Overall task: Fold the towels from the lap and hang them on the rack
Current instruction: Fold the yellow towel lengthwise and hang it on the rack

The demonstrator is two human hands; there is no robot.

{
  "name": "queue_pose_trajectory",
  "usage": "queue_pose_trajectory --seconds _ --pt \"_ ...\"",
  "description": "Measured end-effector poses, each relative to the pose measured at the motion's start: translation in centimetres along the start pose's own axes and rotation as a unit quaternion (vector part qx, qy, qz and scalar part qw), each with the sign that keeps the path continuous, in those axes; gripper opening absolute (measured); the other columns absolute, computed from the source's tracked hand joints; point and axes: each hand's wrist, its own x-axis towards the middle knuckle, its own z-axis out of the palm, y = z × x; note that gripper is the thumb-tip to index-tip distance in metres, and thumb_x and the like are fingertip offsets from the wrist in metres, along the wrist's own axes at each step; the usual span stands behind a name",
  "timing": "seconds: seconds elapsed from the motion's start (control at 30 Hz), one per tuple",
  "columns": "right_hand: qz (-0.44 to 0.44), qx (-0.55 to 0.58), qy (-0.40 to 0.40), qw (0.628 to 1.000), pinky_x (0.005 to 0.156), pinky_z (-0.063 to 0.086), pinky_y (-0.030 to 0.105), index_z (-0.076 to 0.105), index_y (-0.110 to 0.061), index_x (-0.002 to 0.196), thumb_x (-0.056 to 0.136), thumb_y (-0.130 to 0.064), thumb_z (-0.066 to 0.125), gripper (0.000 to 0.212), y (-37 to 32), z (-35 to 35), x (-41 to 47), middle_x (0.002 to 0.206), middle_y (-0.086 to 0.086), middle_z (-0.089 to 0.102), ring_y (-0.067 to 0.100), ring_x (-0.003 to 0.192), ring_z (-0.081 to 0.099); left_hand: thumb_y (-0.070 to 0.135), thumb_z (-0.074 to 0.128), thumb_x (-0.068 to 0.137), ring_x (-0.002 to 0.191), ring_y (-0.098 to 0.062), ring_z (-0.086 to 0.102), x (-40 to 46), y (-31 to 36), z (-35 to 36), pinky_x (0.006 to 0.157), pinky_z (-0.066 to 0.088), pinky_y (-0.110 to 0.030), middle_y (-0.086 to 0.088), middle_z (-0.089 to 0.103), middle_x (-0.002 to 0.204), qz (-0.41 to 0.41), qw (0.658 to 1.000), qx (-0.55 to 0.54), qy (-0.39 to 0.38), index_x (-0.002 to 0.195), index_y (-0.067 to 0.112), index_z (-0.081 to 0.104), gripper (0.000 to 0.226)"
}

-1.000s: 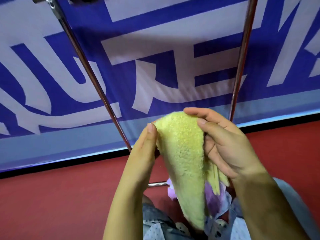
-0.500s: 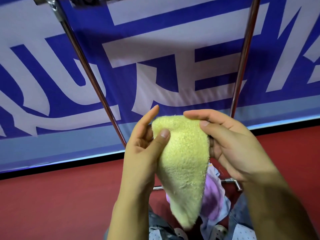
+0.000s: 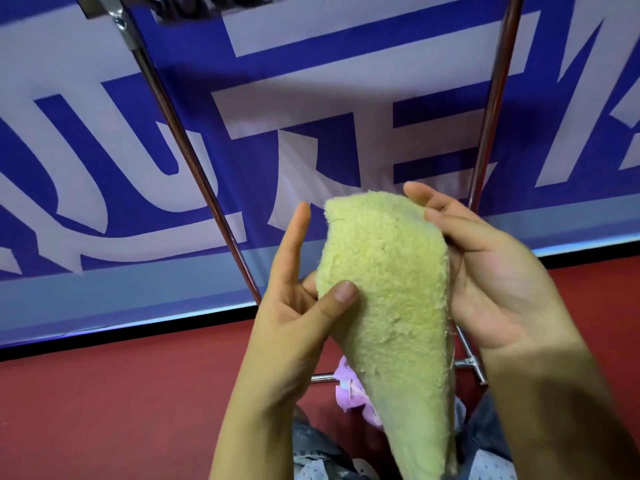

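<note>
Filling the background, a blue banner [image 3: 311, 64] with large pale lettering is seen above a red floor [image 3: 104, 410]. Two slanted chrome poles of the rack [image 3: 194, 174] are crossed in front of the banner, joined by a low bar near the floor. A yellow towel [image 3: 381, 306], folded into a long tapering shape, is held upright between both hands before the rack. It is pinched by the left hand [image 3: 294, 323], thumb pressed on its front and index finger extended upward. Its upper right edge is gripped by the curled fingers [image 3: 450, 223] of the right hand [image 3: 502, 289]. A purple towel [image 3: 349, 393] is seen below, on the lap.
</note>
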Motion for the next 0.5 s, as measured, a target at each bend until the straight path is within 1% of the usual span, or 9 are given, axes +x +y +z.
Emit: queue_pose_trajectory --seconds 0.07,0.13,0.17,0.23,0.3,0.33,0.37,0.43,0.5 --pt "0.011 0.012 0.024 1.0 0.049 0.052 0.018 0.07 -0.015 0.097 0.086 -0.011 0.049 0.024 0.0 -0.4 -0.1 0.071 0.004 0.068 0.007 0.048 0.061 -0.001 0.072 0.073 0.073 -0.012 0.07 0.2 0.2 0.0 0.071 0.054 -0.023 -0.004 0.074 0.074 0.015 1.0 -0.013 -0.001 0.13 0.048 0.046 0.079" --pt "0.006 -0.013 0.037 0.999 0.051 0.054 0.018 0.063 -0.016 0.112 0.091 -0.02 0.047 0.027 0.1 -0.8 -0.3 0.061 0.002 0.068 0.007 0.047 0.063 -0.001 0.07 0.073 0.066 -0.01 0.068 0.4 0.6 0.3 0.067 0.054 -0.023 -0.002 0.07 0.064 0.024 1.0 -0.012 0.007 0.13 0.046 0.047 0.077" --pt "0.001 -0.042 0.039 0.998 0.055 0.055 0.019 0.061 -0.018 0.117 0.09 -0.029 0.048 0.033 0.2 -0.9 -0.5 0.061 0.003 0.068 0.008 0.052 0.065 0.0 0.065 0.074 0.06 -0.008 0.065 0.5 0.8 0.6 0.064 0.053 -0.021 0.001 0.066 0.057 0.029 0.999 -0.008 0.012 0.131 0.045 0.046 0.075" --pt "-0.005 -0.104 0.028 0.994 0.067 0.056 0.024 0.058 -0.024 0.124 0.08 -0.046 0.049 0.05 0.4 -1.2 -0.7 0.082 0.008 0.071 0.012 0.073 0.069 0.002 0.062 0.075 0.053 -0.007 0.058 0.8 1.0 1.0 0.059 0.051 -0.02 0.005 0.057 0.051 0.037 0.999 0.007 0.029 0.132 0.042 0.046 0.072" --pt "-0.009 -0.154 -0.005 0.988 0.078 0.053 0.034 0.057 -0.032 0.125 0.073 -0.054 0.053 0.057 0.5 -1.4 -1.1 0.102 0.017 0.067 0.022 0.09 0.066 0.004 0.069 0.077 0.053 -0.011 0.049 1.1 1.1 0.9 0.058 0.044 -0.021 0.002 0.047 0.05 0.04 0.998 0.035 0.042 0.131 0.044 0.049 0.07" --pt "-0.019 -0.181 -0.027 0.983 0.081 0.048 0.039 0.057 -0.036 0.124 0.074 -0.053 0.057 0.053 0.4 -1.4 -1.4 0.1 0.024 0.062 0.027 0.09 0.061 0.007 0.071 0.078 0.054 -0.013 0.043 1.2 1.2 0.9 0.057 0.038 -0.023 0.001 0.041 0.052 0.041 0.997 0.051 0.044 0.131 0.046 0.05 0.069" --pt "-0.033 -0.206 -0.044 0.977 0.08 0.044 0.039 0.058 -0.039 0.123 0.075 -0.048 0.06 0.049 0.3 -1.4 -1.7 0.093 0.023 0.058 0.029 0.087 0.055 0.01 0.071 0.077 0.055 -0.014 0.038 1.2 1.2 0.9 0.057 0.035 -0.024 0.001 0.038 0.052 0.041 0.996 0.06 0.043 0.131 0.047 0.05 0.068" --pt "-0.062 -0.231 -0.061 0.969 0.077 0.049 0.029 0.062 -0.038 0.118 0.073 -0.034 0.062 0.046 0.2 -1.3 -1.7 0.084 0.015 0.064 0.023 0.08 0.061 0.009 0.071 0.078 0.052 -0.009 0.038 1.3 1.2 1.0 0.054 0.036 -0.02 0.007 0.038 0.05 0.041 0.996 0.063 0.041 0.133 0.044 0.049 0.069" --pt "-0.084 -0.249 -0.071 0.962 0.074 0.054 0.021 0.067 -0.032 0.11 0.071 -0.026 0.062 0.04 0.2 -1.1 -1.6 0.085 0.004 0.074 0.012 0.08 0.068 0.006 0.064 0.079 0.045 -0.001 0.042 1.3 1.1 1.1 0.05 0.039 -0.012 0.014 0.041 0.045 0.05 0.995 0.068 0.05 0.135 0.036 0.046 0.067"
